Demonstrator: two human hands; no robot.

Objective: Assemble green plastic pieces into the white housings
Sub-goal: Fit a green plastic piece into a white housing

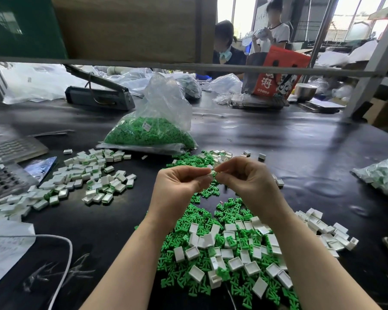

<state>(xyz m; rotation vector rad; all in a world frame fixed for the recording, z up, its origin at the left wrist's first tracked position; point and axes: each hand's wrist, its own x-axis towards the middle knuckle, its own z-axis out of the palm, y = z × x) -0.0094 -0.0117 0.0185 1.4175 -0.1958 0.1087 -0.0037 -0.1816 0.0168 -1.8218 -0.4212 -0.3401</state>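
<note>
- I have both hands raised together above the black table (278,142); my left hand (179,184) and right hand (246,177) meet fingertip to fingertip.
- Between them I pinch a small white housing (211,171), left thumb and forefinger curled on one end, right fingers curled on the other.
- A bit of green piece (214,174) shows just under the housing at the pinch; how far it is seated I cannot tell.
- Below my wrists lies the loose pile of green pieces (211,220) mixed with empty white housings (235,262), open sides mostly up.
- To my left sits a spread of finished housings (94,175), many showing a green edge.
- Beyond the hands, a clear bag of green pieces (150,130) rests on the table, its top slack and upright.
- At the right edge another bag (383,175) holds white and green parts.
- A white cable (65,253) curves across the near left corner.
</note>
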